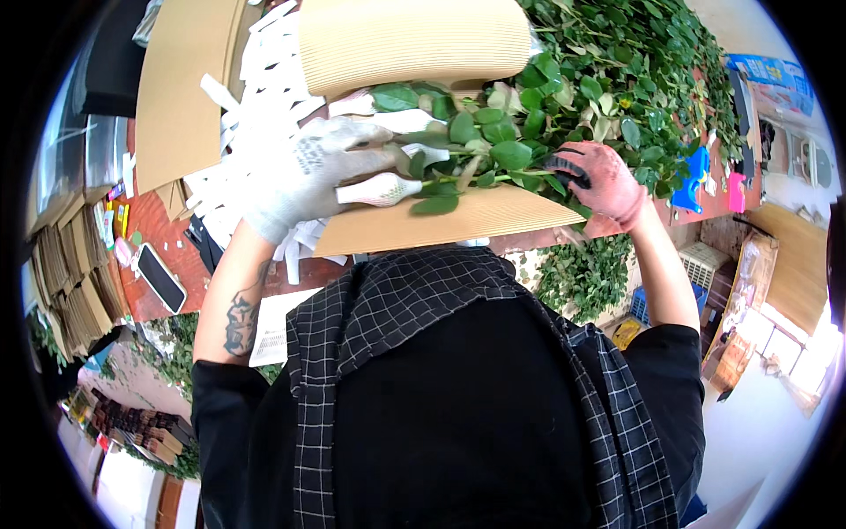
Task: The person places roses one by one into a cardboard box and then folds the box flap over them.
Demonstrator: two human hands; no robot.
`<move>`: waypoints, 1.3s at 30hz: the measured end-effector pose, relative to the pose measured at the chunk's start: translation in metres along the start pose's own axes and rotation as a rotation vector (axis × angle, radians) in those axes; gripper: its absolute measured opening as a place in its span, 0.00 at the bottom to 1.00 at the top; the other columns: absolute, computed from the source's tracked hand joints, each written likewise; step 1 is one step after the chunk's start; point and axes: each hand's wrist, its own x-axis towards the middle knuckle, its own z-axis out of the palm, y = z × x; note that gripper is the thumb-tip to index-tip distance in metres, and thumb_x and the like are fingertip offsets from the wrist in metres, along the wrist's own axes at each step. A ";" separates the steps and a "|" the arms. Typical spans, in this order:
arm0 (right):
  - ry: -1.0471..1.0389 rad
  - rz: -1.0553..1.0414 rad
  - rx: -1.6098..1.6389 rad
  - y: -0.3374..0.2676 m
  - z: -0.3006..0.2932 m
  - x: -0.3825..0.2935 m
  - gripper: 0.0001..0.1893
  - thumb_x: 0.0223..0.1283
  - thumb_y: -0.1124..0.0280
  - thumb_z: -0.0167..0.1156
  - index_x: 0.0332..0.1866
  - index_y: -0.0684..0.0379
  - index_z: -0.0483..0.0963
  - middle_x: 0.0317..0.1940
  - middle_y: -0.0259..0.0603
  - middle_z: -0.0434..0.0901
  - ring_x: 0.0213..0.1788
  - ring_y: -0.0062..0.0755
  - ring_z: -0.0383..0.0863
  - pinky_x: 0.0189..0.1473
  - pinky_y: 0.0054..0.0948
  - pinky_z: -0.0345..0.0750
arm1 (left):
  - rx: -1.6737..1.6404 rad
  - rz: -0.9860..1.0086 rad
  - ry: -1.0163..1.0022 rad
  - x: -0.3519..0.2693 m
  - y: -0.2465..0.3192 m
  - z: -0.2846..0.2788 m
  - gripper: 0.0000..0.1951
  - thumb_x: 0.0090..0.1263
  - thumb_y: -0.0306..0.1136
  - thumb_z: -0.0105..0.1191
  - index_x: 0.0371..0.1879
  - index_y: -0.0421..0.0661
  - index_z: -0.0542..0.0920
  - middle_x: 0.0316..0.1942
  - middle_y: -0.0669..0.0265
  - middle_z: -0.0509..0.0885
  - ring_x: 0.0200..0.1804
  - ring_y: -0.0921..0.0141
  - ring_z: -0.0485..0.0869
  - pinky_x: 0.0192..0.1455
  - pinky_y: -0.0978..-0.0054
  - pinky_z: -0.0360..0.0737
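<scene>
Several long-stemmed flowers, their heads in white foam-net sleeves [380, 190], lie on a sheet of corrugated cardboard [449, 218], heads to the left and leafy stems to the right. My left hand [324, 165], in a pale work glove, rests over the sleeved heads with its fingers spread; whether it grips one is hidden. My right hand [598, 178], in a pink glove with dark fingertips, has its fingers curled at the green stems [522, 173]; its hold on them cannot be made out. Beyond the flowers, another corrugated sheet [416, 46] curves over.
White sleeves [271, 119] are heaped at the left, beside a flat cardboard sheet [178, 79]. A phone [161, 278] lies on the red table [149, 228]. Leafy stems [634, 79] fill the back right, near a blue plastic tool [691, 180]. A printed paper [269, 327] is at the near edge.
</scene>
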 end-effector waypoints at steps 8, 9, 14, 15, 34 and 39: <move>-0.141 -0.093 -0.425 -0.031 -0.025 0.029 0.18 0.49 0.71 0.58 0.49 0.53 0.75 0.41 0.43 0.78 0.47 0.43 0.78 0.49 0.40 0.75 | 0.035 -0.129 -0.073 -0.024 -0.029 0.019 0.14 0.56 0.28 0.56 0.43 0.49 0.83 0.42 0.65 0.83 0.47 0.64 0.80 0.49 0.66 0.76; -0.119 -0.084 -0.458 -0.047 -0.041 0.034 0.17 0.51 0.71 0.57 0.49 0.52 0.75 0.40 0.42 0.77 0.46 0.42 0.79 0.48 0.40 0.75 | -0.142 -0.216 -0.048 -0.027 -0.034 0.022 0.16 0.56 0.25 0.54 0.44 0.48 0.82 0.40 0.65 0.83 0.47 0.63 0.81 0.50 0.66 0.76; -0.159 -0.275 0.146 -0.096 -0.025 0.112 0.20 0.51 0.67 0.58 0.52 0.54 0.73 0.41 0.44 0.78 0.45 0.43 0.79 0.49 0.36 0.76 | -0.682 -0.497 -0.090 -0.032 -0.018 0.005 0.15 0.60 0.34 0.56 0.45 0.45 0.81 0.36 0.57 0.83 0.37 0.60 0.82 0.45 0.67 0.78; -0.162 -0.254 0.178 -0.099 -0.007 0.122 0.21 0.49 0.68 0.60 0.52 0.56 0.74 0.42 0.45 0.78 0.45 0.45 0.79 0.50 0.37 0.76 | -0.681 -0.504 -0.091 -0.032 -0.016 0.012 0.15 0.60 0.34 0.56 0.45 0.45 0.81 0.36 0.57 0.83 0.37 0.60 0.82 0.45 0.67 0.78; -0.281 -0.299 -0.050 -0.088 0.040 0.139 0.12 0.50 0.63 0.61 0.38 0.56 0.75 0.28 0.45 0.80 0.35 0.44 0.82 0.38 0.38 0.79 | -0.401 -0.586 -0.145 -0.032 -0.022 0.044 0.13 0.63 0.41 0.55 0.34 0.43 0.83 0.28 0.57 0.82 0.33 0.60 0.81 0.37 0.66 0.76; -0.267 -0.269 0.039 -0.082 0.051 0.138 0.15 0.48 0.65 0.63 0.42 0.56 0.75 0.26 0.42 0.79 0.34 0.45 0.81 0.39 0.40 0.77 | -0.335 -0.425 0.060 -0.043 -0.030 0.048 0.11 0.62 0.38 0.56 0.32 0.43 0.83 0.26 0.59 0.82 0.31 0.62 0.81 0.36 0.67 0.76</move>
